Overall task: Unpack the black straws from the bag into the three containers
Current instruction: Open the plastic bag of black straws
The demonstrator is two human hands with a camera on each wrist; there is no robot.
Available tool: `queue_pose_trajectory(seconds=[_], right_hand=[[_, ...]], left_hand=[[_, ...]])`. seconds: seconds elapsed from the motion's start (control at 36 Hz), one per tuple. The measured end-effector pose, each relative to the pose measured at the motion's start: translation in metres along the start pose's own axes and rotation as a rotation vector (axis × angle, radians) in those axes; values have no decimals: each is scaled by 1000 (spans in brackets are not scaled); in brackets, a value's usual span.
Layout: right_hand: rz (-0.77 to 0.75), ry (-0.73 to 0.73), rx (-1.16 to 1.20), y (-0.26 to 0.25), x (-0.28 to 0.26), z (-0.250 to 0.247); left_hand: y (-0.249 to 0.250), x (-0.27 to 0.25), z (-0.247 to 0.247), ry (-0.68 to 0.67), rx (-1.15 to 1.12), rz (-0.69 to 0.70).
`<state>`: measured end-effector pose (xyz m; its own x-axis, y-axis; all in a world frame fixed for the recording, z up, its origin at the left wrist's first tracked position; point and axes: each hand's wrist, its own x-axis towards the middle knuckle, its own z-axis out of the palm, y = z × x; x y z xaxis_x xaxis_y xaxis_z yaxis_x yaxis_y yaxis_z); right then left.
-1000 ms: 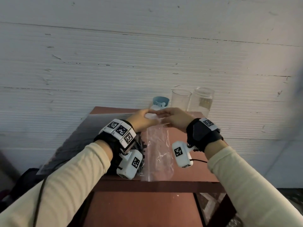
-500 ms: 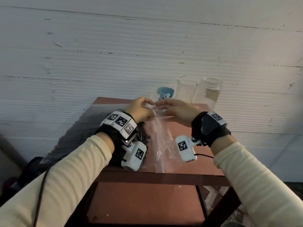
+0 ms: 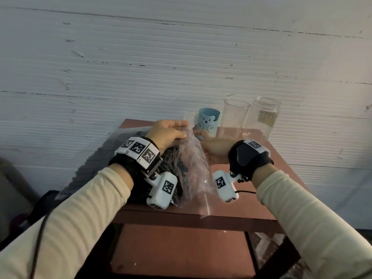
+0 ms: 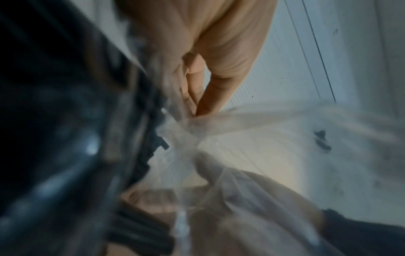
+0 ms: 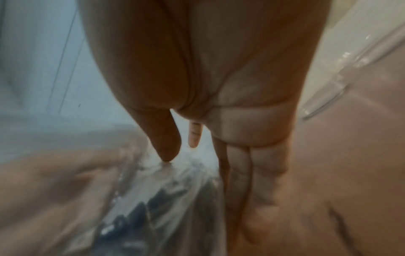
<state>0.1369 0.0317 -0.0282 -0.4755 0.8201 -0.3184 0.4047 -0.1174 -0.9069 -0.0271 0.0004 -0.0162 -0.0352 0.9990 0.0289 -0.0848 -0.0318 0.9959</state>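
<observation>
Your left hand (image 3: 168, 133) pinches one side of the clear plastic bag (image 3: 194, 168) at its mouth. Your right hand (image 3: 216, 147) meets the film from the other side, thumb tip on the plastic in the right wrist view — whether those fingers actually close on it, you cannot tell from here. The black straws (image 3: 175, 166) lie inside the bag, bunched on its left side under your left wrist, their long axis running from the mouth back toward you. So the straws sit below and behind both grips, nearer the left hand.

The bag rests on the counter (image 3: 281, 164) with its mouth pointing at the bear cup (image 3: 208, 122). Just right of the bear cup stands the clear tumbler (image 3: 233, 117), and right of that the glass jar (image 3: 263, 117) — all three upright and, as far as shows, without straws. The bear cup is just beyond the mouth, so a wide pull could likely knock it.
</observation>
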Motion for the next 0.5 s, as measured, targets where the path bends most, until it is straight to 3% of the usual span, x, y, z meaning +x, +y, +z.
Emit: queue_pose_trajectory(seconds=[0.17,0.33,0.5], right_hand=[[-134,64,-37,-2,-3,-5],[-189,248,57,2,-22,-32],[-265,303,174,9,-52,-65]], left_hand=[[2,-2,-4,-18,9,5],[2,-2,-5,-41,16,5],[-4,0,6,-97,232,23]])
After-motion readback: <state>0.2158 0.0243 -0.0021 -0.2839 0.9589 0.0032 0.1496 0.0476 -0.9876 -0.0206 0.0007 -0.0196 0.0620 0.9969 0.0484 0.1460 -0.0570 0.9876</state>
